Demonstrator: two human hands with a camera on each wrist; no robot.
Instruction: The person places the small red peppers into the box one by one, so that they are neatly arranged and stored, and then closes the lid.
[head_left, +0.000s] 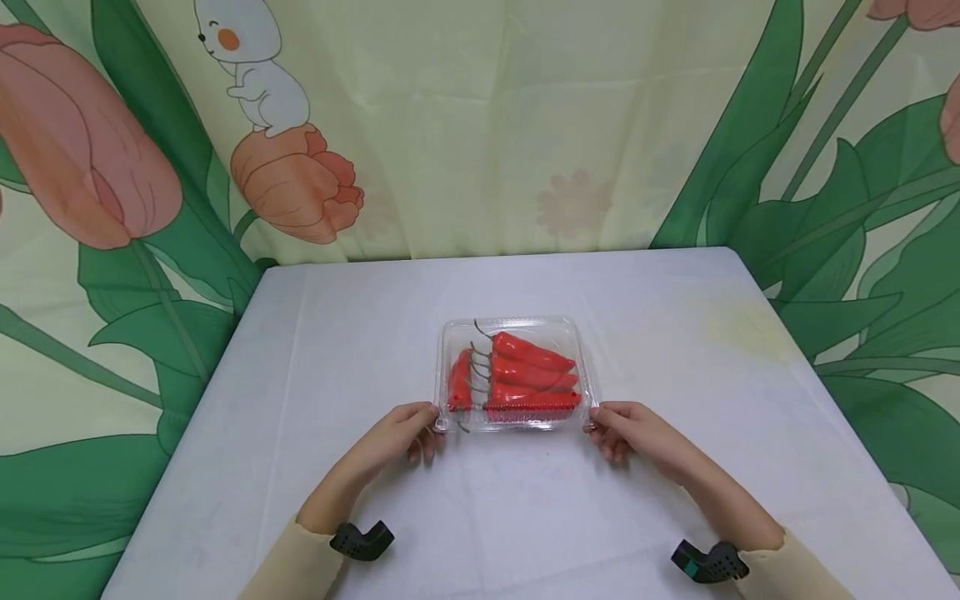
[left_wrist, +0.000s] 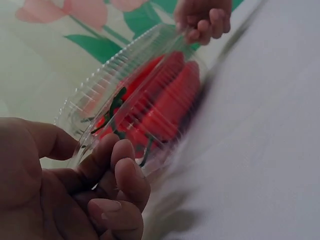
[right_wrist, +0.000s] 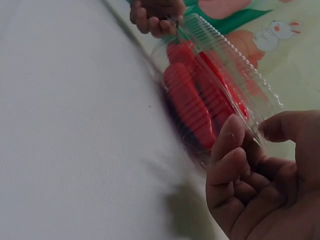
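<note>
A clear plastic clamshell box with its lid down sits in the middle of the white table. Inside lie several red chili peppers with green stems; one stands apart on the left, the others are stacked with stems pointing left. My left hand pinches the box's near left corner between thumb and index finger, its other fingers loosely curled below. At the near right corner my right hand does the same. Both wrist views show thumb and finger on the rim, as with the left hand and the right hand.
The white-covered table reaches back to a printed curtain with tulips, leaves and a white cartoon animal. Dark devices are strapped at the left wrist and right wrist.
</note>
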